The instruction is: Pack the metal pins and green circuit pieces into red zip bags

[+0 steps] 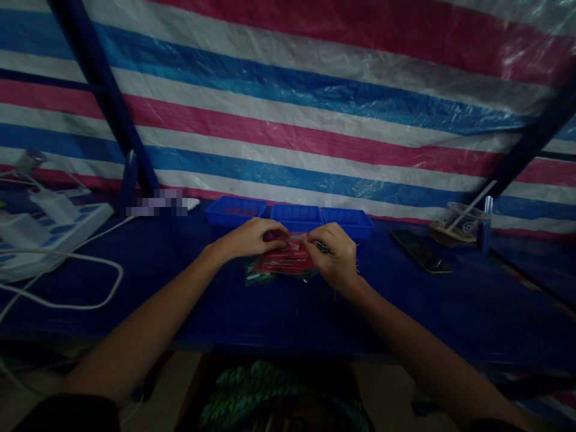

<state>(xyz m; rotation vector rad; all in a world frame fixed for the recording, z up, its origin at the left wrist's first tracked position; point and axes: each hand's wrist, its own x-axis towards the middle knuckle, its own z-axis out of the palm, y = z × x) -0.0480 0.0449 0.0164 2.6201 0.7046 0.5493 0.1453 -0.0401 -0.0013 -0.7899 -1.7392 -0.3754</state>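
A clear plastic bag with red contents (285,262) lies low over the blue table, between my two hands. My left hand (258,238) pinches its upper left edge, fingers curled in. On the other side, my right hand (333,252) is closed at the bag's upper right edge. Thin, dark wire-like pieces stick out around the right fingers; what they are is too small to make out. Greenish and whitish bits show under the bag's lower left corner. Just behind the hands stand blue plastic trays (294,213) in a row, the left one with something reddish inside.
A dark phone (420,251) lies to the right, near a clear plastic cup (465,219) with a straw. A white power strip (54,240) with plugs and loose cables takes up the left side. Blue metal posts and a striped plastic sheet (315,126) stand behind the table (270,324).
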